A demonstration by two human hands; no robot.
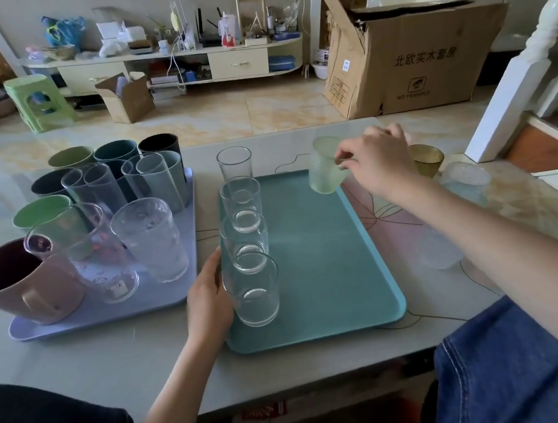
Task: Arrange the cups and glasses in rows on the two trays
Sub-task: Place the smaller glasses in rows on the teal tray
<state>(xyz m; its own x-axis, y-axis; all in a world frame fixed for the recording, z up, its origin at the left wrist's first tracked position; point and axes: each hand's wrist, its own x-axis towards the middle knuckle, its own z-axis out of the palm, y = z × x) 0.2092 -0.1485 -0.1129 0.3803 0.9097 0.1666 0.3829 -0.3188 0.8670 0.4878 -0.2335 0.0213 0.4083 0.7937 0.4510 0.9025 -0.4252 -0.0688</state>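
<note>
A pale glass-topped table [155,355] with thin curling line patterns fills the lower view, set on a glossy beige tiled floor [212,115]. The teal tray [329,275] lies at the table's middle and serves as the landmark here. Along the tray's left edge stands a row of four clear glasses [248,249], one behind another, the farthest at or just past the tray's far rim. The left hand [209,301] rests against the nearest glass of that row, fingers curved round its side. Over the tray's far right corner the right hand [377,163] pinches a frosted pale green cup [324,167] at its rim, tilted and lifted off the surface. Just right of the tray's far corner, behind that hand, sits an amber glass [428,160]; farther right lies a frosted white cup [466,179], and another frosted piece [441,249] stands beside the tray's right edge under the forearm. Left of the teal tray lies a lavender tray [108,308], crowded with coloured cups, tall clear tumblers and a pink mug [27,282]. Beyond the table, far from the tray, a low cream cabinet [165,64] carries clutter, a green plastic stool [39,100] stands at left, and a big cardboard box [409,59] sits at right.
</note>
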